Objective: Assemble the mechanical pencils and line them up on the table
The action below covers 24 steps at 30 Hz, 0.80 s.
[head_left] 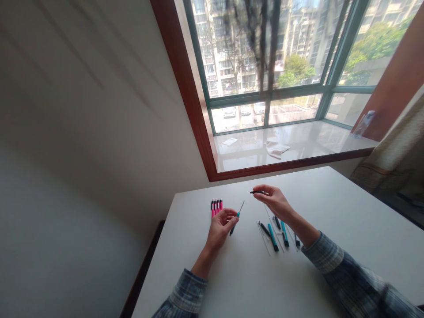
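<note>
My left hand (222,226) is closed around a teal and black pen barrel (238,214), with a thin refill tip sticking up out of its top end. Up and to the right, my right hand (272,199) pinches a small dark pen part (256,192), held apart from the barrel. Just beyond my left hand, several pink pens with black tops (217,205) lie side by side, partly hidden by the hand. Below my right hand lie loose pen pieces: teal barrels (273,237), black parts (265,229) and thin white refills (263,238).
All this lies on a white table (251,282) below a window with a red-brown frame (212,170). On the glossy sill are crumpled paper (276,149) and a clear bottle (363,124). A curtain (380,163) hangs at the right, and a plain wall stands left.
</note>
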Tool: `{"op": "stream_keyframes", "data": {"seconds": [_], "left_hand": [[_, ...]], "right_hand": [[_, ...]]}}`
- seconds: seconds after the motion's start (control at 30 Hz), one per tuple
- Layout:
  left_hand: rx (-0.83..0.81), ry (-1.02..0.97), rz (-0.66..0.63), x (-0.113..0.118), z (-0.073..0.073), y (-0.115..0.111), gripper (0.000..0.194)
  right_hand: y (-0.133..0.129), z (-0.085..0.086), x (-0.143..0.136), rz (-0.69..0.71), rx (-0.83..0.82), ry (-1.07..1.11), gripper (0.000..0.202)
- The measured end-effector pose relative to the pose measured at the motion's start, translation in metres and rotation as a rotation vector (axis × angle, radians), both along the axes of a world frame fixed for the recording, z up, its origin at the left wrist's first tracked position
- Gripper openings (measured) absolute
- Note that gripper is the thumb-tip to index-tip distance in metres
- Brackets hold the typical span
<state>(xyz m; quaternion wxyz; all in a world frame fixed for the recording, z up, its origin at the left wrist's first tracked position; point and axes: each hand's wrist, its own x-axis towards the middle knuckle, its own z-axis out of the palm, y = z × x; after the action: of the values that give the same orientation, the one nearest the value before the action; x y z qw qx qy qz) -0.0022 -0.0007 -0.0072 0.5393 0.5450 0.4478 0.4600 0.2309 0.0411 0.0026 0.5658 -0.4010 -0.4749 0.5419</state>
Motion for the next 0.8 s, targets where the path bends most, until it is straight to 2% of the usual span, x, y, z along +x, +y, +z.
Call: {"op": "stream_keyframes", "data": {"seconds": [0.17,0.33,0.47,0.63,0.8], "left_hand": [[-0.023,0.013,-0.001,-0.0003,-0.0005,0.0001,0.025],[-0.013,0.029,0.002,-0.001,-0.0014,0.0008,0.025],[-0.012,0.03,-0.006,-0.0024,-0.0026,0.0007,0.024],[-0.021,0.034,0.022,-0.0028,-0.0009,0.0,0.027],[-0.026,0.027,0.041,-0.002,0.0009,-0.0004,0.027]], "right_hand": [[-0.0027,0.0037,-0.0051,0.023,-0.05,0.176,0.033],[-0.0033,0.0046,-0.0048,0.029,-0.086,0.138,0.035],[-0.0057,0.0077,-0.003,0.088,-0.084,0.163,0.04],[-0.006,0.0073,-0.0017,0.148,-0.075,0.169,0.035],[-0.0029,0.0033,0.0011,0.124,-0.054,0.024,0.038]]}}
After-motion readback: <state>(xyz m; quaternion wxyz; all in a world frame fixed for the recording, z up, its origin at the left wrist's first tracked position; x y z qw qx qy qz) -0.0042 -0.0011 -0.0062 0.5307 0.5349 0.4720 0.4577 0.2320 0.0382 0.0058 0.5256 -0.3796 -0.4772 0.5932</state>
